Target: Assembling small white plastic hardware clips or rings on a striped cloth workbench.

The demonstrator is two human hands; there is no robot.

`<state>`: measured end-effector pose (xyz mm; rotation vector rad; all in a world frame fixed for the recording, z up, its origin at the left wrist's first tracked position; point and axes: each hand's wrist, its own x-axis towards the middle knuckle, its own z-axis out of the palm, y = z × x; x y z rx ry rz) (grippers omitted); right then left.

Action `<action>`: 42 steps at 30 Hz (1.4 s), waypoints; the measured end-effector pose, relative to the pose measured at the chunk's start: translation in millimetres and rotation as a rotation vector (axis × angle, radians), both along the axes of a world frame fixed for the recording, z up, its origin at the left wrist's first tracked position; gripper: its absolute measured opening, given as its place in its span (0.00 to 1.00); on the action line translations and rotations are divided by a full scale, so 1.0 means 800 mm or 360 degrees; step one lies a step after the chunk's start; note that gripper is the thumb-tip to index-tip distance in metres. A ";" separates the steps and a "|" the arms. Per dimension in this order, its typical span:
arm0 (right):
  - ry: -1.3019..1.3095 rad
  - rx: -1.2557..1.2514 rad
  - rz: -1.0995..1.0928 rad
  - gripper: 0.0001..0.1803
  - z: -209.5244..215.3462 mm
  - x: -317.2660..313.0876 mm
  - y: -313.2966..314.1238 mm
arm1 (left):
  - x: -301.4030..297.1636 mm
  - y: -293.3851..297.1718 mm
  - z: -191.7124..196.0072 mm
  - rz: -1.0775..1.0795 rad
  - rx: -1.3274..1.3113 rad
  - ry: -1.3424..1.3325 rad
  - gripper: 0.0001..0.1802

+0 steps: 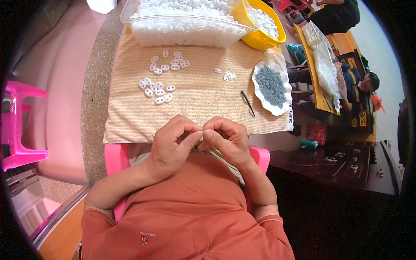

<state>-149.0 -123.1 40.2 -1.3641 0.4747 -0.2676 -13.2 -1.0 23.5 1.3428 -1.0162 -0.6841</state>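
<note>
1. Pinching at the near edge of the table, the left hand (pixel 171 141) and the right hand (pixel 227 138) are held fingertip to fingertip, fingers curled narrow; whatever small piece is gripped between them is hidden by the fingers and cannot be told.
2. A yellow striped cloth (pixel 130 117) is spread over the table under and beyond the hands.
3. Small white oval plastic rings are scattered on the cloth in three loose groups: a near-left cluster (pixel 157 91) of about nine, a farther cluster (pixel 170 62) of about ten, and a small heap (pixel 229 76) to the right whose count cannot be told.
4. One thin dark tweezer-like tool (pixel 248 104) is laid just beside a white scalloped dish (pixel 259 93) filled with grey metal bits.
5. One clear plastic tub (pixel 130 17) heaped with white rings is set at the far edge, touching one yellow bowl (pixel 255 41) holding more.
6. Nothing is seen between the hands and the clusters.
</note>
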 end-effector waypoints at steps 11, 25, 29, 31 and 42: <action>-0.0270 -0.0456 -0.0537 0.05 -0.009 -0.003 -0.020 | 0.005 -0.046 0.013 0.0059 0.0084 -0.0121 0.05; -0.0268 -0.0257 -0.0786 0.08 -0.029 -0.016 -0.062 | 0.017 -0.122 -0.026 -0.0039 0.0099 -0.1339 0.06; -0.0282 -0.0187 -0.0766 0.09 -0.031 -0.017 -0.065 | 0.027 -0.112 -0.028 -0.0031 -0.0088 -0.1000 0.07; -0.0281 -0.0172 -0.0763 0.09 -0.031 -0.017 -0.064 | 0.026 -0.108 -0.027 -0.0034 -0.0123 -0.0849 0.08; -0.0136 -0.0243 -0.0435 0.07 -0.031 -0.013 -0.048 | 0.015 -0.076 -0.004 -0.0298 0.0363 0.1052 0.13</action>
